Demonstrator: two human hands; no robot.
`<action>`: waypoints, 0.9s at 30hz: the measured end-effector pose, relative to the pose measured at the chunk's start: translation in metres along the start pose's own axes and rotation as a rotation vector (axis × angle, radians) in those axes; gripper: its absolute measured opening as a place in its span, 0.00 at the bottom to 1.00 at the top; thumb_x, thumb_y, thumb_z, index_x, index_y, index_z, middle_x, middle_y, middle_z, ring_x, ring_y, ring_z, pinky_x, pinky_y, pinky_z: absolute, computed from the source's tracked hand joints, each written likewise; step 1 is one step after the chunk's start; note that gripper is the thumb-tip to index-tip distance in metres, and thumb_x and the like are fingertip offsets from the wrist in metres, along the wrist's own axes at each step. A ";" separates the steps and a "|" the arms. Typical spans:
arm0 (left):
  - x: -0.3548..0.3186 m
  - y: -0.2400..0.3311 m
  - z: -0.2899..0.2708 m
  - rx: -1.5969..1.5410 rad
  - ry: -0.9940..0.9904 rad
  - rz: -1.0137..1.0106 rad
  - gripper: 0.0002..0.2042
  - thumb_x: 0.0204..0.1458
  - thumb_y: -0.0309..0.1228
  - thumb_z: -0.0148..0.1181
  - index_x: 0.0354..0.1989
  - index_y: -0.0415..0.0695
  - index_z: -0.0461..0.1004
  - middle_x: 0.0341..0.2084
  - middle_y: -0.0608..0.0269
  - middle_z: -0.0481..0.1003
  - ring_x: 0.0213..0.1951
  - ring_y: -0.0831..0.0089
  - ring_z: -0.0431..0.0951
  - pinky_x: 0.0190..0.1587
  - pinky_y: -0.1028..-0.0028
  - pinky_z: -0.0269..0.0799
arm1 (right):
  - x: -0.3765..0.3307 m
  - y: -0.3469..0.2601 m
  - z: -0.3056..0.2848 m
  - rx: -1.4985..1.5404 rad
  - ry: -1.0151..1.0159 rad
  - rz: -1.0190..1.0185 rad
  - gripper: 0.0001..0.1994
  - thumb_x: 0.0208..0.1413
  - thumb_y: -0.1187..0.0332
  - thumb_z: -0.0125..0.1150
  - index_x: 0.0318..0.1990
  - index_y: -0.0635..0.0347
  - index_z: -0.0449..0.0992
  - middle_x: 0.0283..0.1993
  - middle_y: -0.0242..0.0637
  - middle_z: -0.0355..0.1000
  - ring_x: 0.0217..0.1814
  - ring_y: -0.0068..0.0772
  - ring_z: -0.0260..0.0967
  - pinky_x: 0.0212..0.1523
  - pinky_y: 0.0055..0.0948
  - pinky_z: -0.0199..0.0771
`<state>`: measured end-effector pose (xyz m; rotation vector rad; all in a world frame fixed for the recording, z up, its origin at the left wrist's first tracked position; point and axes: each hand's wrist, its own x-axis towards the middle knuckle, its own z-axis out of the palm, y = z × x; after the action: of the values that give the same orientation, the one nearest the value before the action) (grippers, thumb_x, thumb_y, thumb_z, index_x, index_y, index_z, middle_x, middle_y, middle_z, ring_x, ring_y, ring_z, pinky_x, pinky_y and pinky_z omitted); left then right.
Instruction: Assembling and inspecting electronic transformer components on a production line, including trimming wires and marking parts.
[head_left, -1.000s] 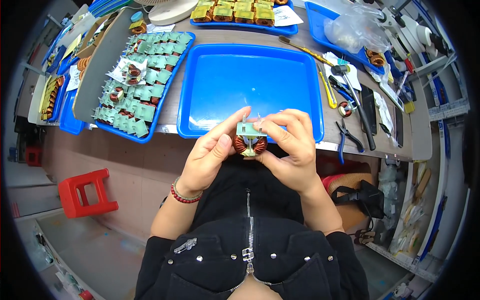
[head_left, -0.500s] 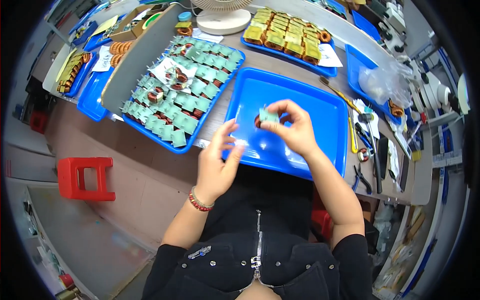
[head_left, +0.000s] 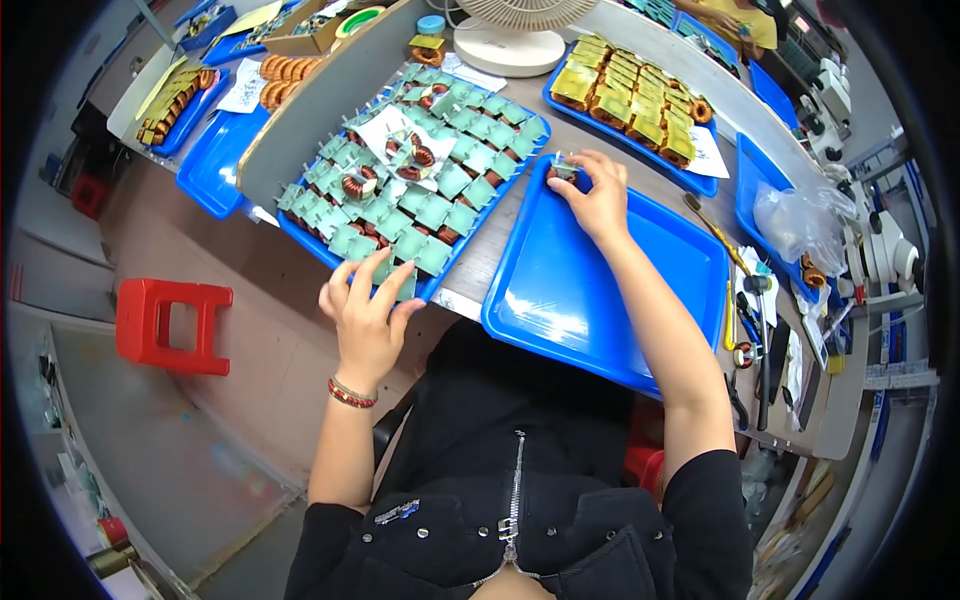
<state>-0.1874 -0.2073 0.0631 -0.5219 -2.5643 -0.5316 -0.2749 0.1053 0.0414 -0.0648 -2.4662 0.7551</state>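
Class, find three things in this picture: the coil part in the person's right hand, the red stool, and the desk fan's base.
coil part point(head_left: 563, 170), head view, on its pale green top by the fingertips.
red stool point(head_left: 172, 326), head view, on its seat.
fan base point(head_left: 505, 57), head view, on the white round foot.

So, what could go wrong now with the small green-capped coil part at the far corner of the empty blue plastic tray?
The right hand holds the small green-capped coil part right at the rim of the empty blue plastic tray; it might tip outside. The left hand reaches the near corner of the full blue tray of green-capped coils, which overhangs the table edge, so a push could tilt it.
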 end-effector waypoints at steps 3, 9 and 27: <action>0.010 -0.013 -0.002 0.004 0.017 0.189 0.16 0.41 0.42 0.61 0.40 0.53 0.75 0.42 0.72 0.71 0.47 0.70 0.65 0.48 0.67 0.48 | -0.003 -0.003 -0.007 -0.044 0.030 -0.040 0.25 0.36 0.60 0.71 0.45 0.56 0.72 0.51 0.40 0.66 0.54 0.44 0.58 0.54 0.37 0.60; 0.016 -0.026 0.001 -0.016 -0.006 0.281 0.20 0.41 0.45 0.61 0.43 0.50 0.72 0.45 0.69 0.71 0.50 0.68 0.63 0.50 0.68 0.48 | -0.024 -0.050 -0.042 0.004 0.005 -0.265 0.30 0.37 0.62 0.70 0.50 0.57 0.67 0.52 0.41 0.64 0.55 0.43 0.58 0.56 0.36 0.56; 0.040 -0.004 -0.036 -1.107 -0.368 0.039 0.23 0.45 0.45 0.61 0.44 0.40 0.69 0.45 0.60 0.70 0.51 0.64 0.65 0.53 0.66 0.57 | -0.070 -0.136 -0.067 0.475 -0.393 -0.368 0.32 0.34 0.60 0.73 0.51 0.57 0.69 0.52 0.41 0.64 0.55 0.41 0.58 0.56 0.37 0.55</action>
<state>-0.2086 -0.2168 0.1116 -1.0849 -2.3418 -2.0050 -0.1654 0.0106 0.1253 0.7553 -2.4634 1.2480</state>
